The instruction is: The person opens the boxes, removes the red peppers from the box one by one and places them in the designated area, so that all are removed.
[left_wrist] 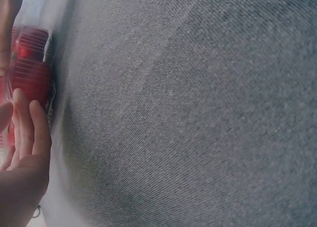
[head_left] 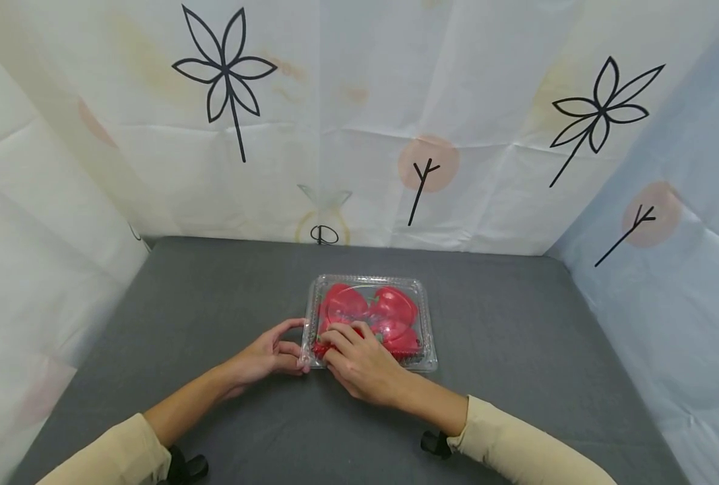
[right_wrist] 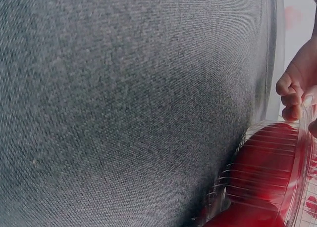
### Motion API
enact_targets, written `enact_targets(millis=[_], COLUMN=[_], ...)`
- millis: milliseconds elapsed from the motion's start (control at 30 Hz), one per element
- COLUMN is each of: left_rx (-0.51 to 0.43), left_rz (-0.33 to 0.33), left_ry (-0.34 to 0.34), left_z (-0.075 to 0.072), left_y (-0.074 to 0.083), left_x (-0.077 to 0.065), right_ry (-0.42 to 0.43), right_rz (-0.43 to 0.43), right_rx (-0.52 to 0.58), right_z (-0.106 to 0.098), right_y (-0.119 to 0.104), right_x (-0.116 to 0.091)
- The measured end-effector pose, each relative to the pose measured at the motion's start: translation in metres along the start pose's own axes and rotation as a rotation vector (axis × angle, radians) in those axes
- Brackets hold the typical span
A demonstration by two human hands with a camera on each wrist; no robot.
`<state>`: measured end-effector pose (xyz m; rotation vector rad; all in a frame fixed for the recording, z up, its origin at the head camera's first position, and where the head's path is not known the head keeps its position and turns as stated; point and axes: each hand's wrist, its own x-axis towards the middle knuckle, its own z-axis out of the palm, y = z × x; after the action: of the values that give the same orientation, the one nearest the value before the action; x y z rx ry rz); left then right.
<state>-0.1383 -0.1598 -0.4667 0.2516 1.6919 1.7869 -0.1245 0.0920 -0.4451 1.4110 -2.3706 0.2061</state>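
Nearest to my head view I record two cream sleeves (head_left: pixel 529 441), with a black strap (head_left: pixel 434 444) at the right cuff and a second dark fitting (head_left: pixel 186 465) at the left. The two bare hands work apart from each other, on one object. The right hand (head_left: pixel 362 367) lies over the near left portion of a clear plastic container (head_left: pixel 430 340), its fingers bent above the lid; its thumb side is partly hidden, so I cannot tell whether it clamps the near edge or merely presses down. The left hand (head_left: pixel 268 355) is at the container's left side, touching it near the front corner. From the left wrist I note its fingers lying fairly straight along the ribbed wall; from the right wrist the same hand appears bent at the rim, and I cannot tell whether it pinches the rim or only steadies it. The container sits flat near the middle of the table. Inside I count several glossy red peppers (head_left: pixel 394 306) with green stems, the near left contents covered by fingers. The table (head_left: pixel 498 323) wears a dark grey woven cloth. Beyond it hangs a creased white backdrop (head_left: pixel 365 67), bearing black leaf drawings (head_left: pixel 225 70) and pinkish discs (head_left: pixel 447 172), with bluish side fabric at the right.
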Motion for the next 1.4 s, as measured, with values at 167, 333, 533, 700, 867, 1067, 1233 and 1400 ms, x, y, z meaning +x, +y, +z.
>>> enact_targets(millis=[167,333,533,700,867,1067,1233,1400], left_rx=[-0.030,-0.052,-0.049,-0.044,-0.024,-0.013,0.026,0.082], left_rz=[-0.008,0.002,0.003,0.008,0.022,-0.005,-0.022,-0.017], left_ry=[0.005,-0.001,0.000,0.002,0.014,0.015,0.040,0.111], left_z=[0.000,0.001,0.002,0.002,0.000,-0.002,-0.003,-0.001], left_y=[-0.001,-0.002,-0.001,-0.001,-0.002,0.003,0.006,0.008], left_x=[0.001,0.002,0.001,0.002,0.002,0.001,0.000,0.003], right_ry=[-0.001,0.013,0.009,0.027,0.066,0.091,0.125,0.127], right_rz=[0.000,0.001,0.002,0.004,0.014,0.001,-0.026,-0.041], right_rx=[-0.017,-0.014,-0.013,-0.004,0.021,0.023,0.013,0.034], right_z=[0.001,0.002,0.002,0.001,0.001,0.002,0.002,0.000], right_y=[0.000,0.000,0.000,0.000,0.000,0.001,0.002,0.003], right_x=[0.000,-0.001,-0.001,0.000,0.002,0.001,0.002,0.003])
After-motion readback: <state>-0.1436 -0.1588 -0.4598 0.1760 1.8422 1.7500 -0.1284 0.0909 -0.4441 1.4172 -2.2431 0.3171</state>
